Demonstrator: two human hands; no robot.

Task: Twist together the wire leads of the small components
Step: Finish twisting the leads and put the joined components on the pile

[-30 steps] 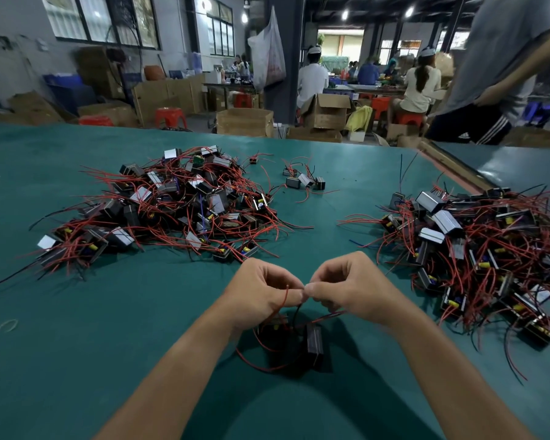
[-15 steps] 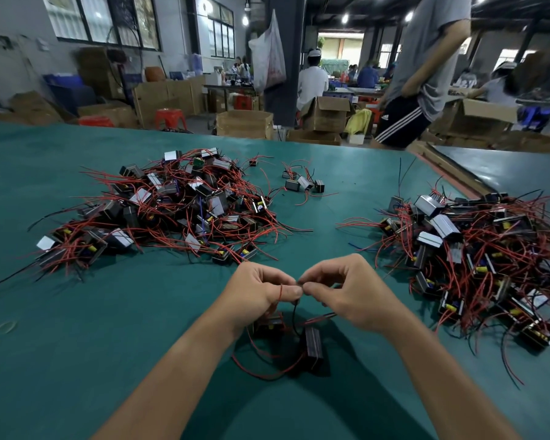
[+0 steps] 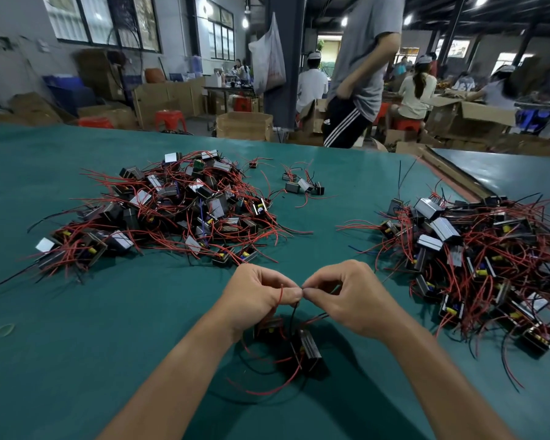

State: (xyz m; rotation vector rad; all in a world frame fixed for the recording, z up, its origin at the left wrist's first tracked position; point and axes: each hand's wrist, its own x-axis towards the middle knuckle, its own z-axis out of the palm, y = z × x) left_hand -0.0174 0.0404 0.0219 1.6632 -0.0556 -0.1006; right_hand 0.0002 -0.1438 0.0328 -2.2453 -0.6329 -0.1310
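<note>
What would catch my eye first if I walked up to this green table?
The left hand and right hand meet front and centre, pinching wire leads above two small black components. Tangled heaps of red-wired parts lie either side: the left pile, the right pile.

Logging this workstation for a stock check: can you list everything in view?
table: one, green, underneath.
left pile of components: many, black with red leads, far left.
right pile of components: many, same colours, right.
loose components: a few, black and grey, far centre.
components in work: two, black, near centre.
wire leads: several, red and black, pinched between fingertips.
rubber band: one, pale, left edge.
cardboard boxes: several, brown, behind table.
left hand: one, pinches wire leads.
right hand: one, pinches wire leads.
</note>
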